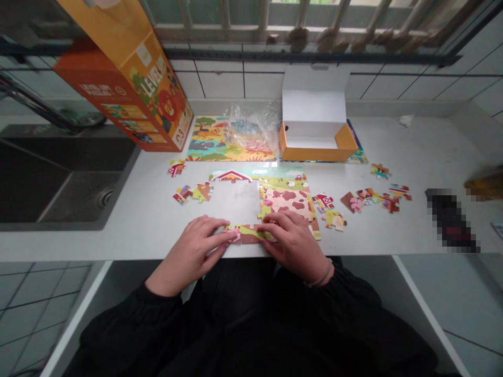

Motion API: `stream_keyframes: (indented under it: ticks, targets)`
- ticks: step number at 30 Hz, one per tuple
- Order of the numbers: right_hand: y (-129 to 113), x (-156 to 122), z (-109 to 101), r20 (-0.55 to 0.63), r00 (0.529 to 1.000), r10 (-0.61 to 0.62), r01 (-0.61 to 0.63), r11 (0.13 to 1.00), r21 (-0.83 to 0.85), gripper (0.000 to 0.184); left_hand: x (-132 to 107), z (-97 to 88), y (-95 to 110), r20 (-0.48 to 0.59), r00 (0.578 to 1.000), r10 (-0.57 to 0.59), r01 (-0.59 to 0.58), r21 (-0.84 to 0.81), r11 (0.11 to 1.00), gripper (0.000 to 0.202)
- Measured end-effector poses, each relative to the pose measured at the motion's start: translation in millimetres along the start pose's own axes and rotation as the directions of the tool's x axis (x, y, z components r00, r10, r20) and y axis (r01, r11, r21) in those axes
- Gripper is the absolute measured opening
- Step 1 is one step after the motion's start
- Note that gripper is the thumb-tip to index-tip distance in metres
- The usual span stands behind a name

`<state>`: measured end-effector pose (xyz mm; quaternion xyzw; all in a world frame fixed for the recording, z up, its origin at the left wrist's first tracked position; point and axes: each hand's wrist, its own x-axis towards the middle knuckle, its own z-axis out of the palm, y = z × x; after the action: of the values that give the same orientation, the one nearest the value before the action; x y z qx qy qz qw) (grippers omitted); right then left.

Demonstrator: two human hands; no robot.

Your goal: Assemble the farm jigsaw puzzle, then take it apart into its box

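A partly built farm jigsaw [288, 198] lies on the white counter [137, 220], with a red barn along its top edge and a cow in the middle. My left hand [194, 251] rests at the counter's front edge, its fingertips pressing a pink and green puzzle piece [236, 232]. My right hand [293, 243] lies beside it, fingers bent down on the bottom row of joined pieces [255, 234]. Both hands almost touch over that row.
Loose pieces lie left [194, 192] and right [369, 199] of the jigsaw. Behind stand an open orange box [316, 141], a finished puzzle [218, 140] under a plastic bag [251, 128], and a tilted orange puzzle carton [133, 78]. A dark sink [58, 178] fills the left.
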<state>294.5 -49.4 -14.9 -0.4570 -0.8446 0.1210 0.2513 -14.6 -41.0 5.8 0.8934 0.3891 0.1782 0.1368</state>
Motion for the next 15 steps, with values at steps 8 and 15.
stream_keyframes:
  ticks: [8, 15]
  targets:
    - [0.0, -0.9, -0.2, 0.003, 1.000, 0.001, -0.001, 1.000, 0.006, 0.026, 0.1, 2.5, 9.1, -0.007, 1.000, 0.014, -0.014, 0.063, 0.998, 0.035]
    - [-1.3, -0.1, -0.3, -0.045, 0.999, -0.011, 0.011, 1.000, 0.006, 0.024, -2.9, 18.5, 20.1, 0.010, 0.999, 0.036, -0.037, 0.073, 0.997, 0.043]
